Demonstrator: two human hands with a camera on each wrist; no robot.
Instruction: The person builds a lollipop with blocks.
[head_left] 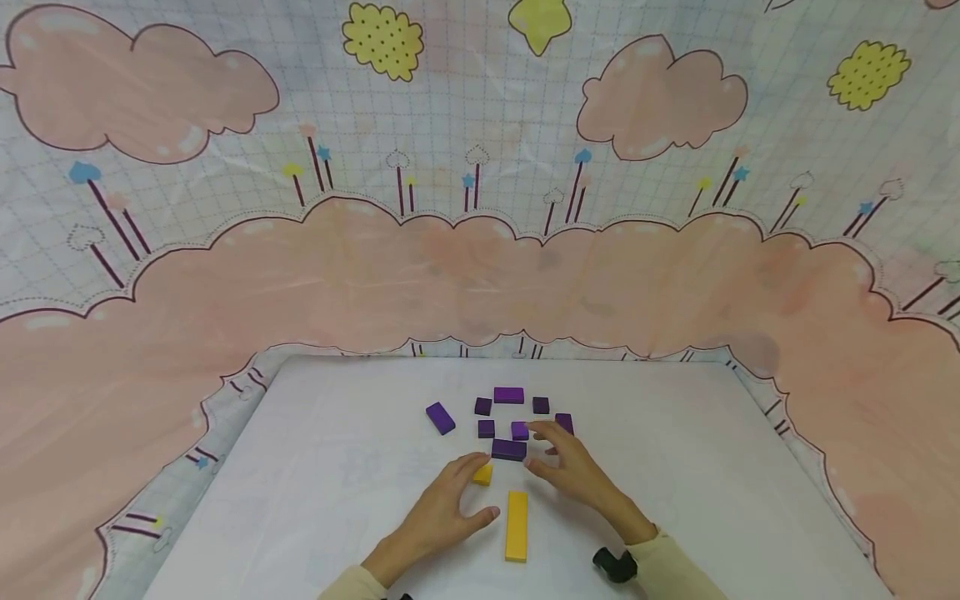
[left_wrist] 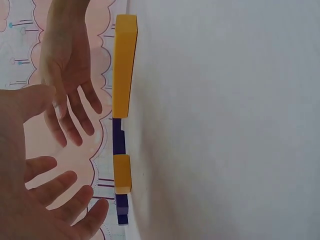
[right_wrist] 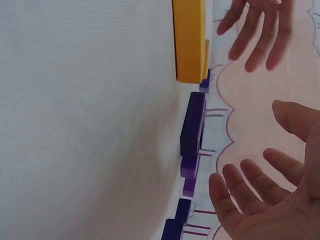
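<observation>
Both hands hover above the white table with fingers spread and nothing held. My left hand (head_left: 442,508) is nearest a small yellow block (head_left: 483,476), partly covering it in the head view. Right of it lies a long yellow block (head_left: 516,527). My right hand (head_left: 573,467) is close to a small bright purple cube (head_left: 520,431) and a purple rectangular block (head_left: 508,450); whether its fingertips touch the cube I cannot tell. Behind that hand, another purple block (head_left: 564,422) is partly hidden. In the left wrist view the long yellow block (left_wrist: 124,70) stretches between the hands and the tabletop.
Farther back lie a purple rectangular block (head_left: 508,395), dark purple cubes (head_left: 541,405) and a tilted purple block (head_left: 440,418) at left. A black object (head_left: 615,565) sits at the right wrist. Patterned cloth (head_left: 480,283) surrounds the white tabletop (head_left: 300,467).
</observation>
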